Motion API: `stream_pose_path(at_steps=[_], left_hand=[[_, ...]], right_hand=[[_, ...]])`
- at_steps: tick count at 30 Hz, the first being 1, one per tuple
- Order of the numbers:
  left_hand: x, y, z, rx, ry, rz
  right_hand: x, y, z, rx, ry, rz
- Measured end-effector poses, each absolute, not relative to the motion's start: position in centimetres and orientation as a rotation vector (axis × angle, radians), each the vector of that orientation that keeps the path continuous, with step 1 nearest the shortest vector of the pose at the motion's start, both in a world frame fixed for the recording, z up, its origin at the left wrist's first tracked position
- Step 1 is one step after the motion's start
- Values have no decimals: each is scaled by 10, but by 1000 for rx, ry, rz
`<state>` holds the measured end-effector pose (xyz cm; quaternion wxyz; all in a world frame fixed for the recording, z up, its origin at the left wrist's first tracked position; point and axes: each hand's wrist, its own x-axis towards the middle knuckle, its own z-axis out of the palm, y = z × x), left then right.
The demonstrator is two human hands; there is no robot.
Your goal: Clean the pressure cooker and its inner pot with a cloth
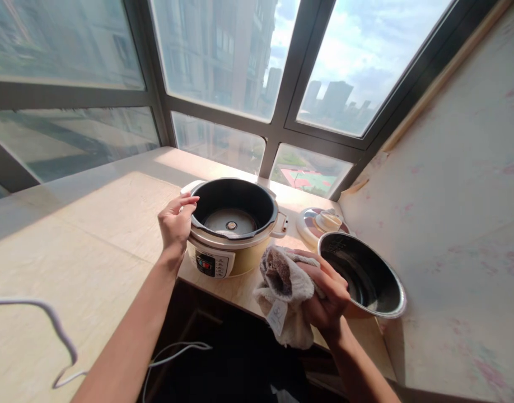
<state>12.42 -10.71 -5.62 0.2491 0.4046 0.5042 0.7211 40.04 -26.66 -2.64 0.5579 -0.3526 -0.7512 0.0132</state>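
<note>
An electric pressure cooker [252, 253] stands on the sill with its lid off and its dark inside showing, a round heating plate at the bottom. My left hand [177, 219] grips its left edge near the side handle, fingers bent and thumb over the rim. In front of the cooker's right side, my right hand [327, 288] is closed around a bunched grey-beige cloth [288, 280] with a white label. Just right of that hand, the inner pot [372, 277] sits tilted, its dark hollow facing up.
The cooker's lid [324, 221] lies behind the inner pot, by the papered wall [462, 224]. Windows [223, 56] rise behind the pale sill [93, 235]. A white cord [51, 313] loops over the left side, and another stretch hangs below the front edge.
</note>
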Motion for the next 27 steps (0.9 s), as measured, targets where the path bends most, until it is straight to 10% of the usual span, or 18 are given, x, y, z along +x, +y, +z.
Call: stream_pose_path(at_steps=[11,27], left_hand=[[175,-230,-54,1337,1405,2119],[248,-322,-98,349,760,943]], right_hand=[[387,-265,-63,-889,-1614,186],[362,-295,-84,-867,-1481,475]])
